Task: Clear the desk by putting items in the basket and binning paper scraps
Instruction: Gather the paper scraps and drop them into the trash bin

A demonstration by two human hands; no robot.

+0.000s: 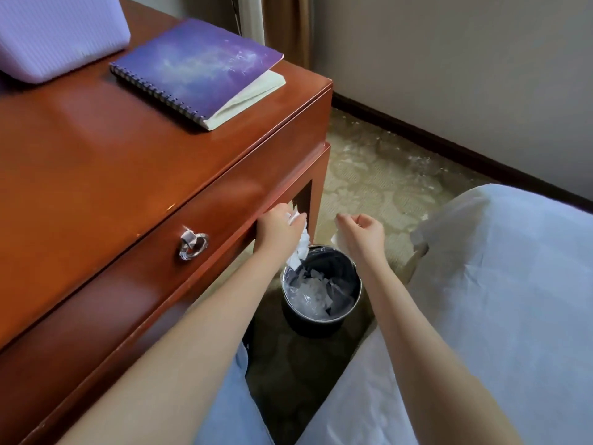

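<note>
My left hand (278, 228) grips crumpled white paper scraps (300, 248) that hang down just over the rim of a small black bin (349, 313) on the floor beside the desk. The bin is lined with clear plastic and holds crumpled paper. My right hand (361, 232) is curled above the bin's right side, with a small white scrap (335, 239) showing under it. On the wooden desk (96, 162) lies a purple spiral notebook (199, 69). A lilac ribbed basket (57, 36) stands at the desk's far left corner.
The desk has a front drawer with a silver ring pull (192, 245). A bed with a white sheet (500, 300) fills the right side. Patterned carpet (378, 181) and a wall with dark skirting lie beyond the bin.
</note>
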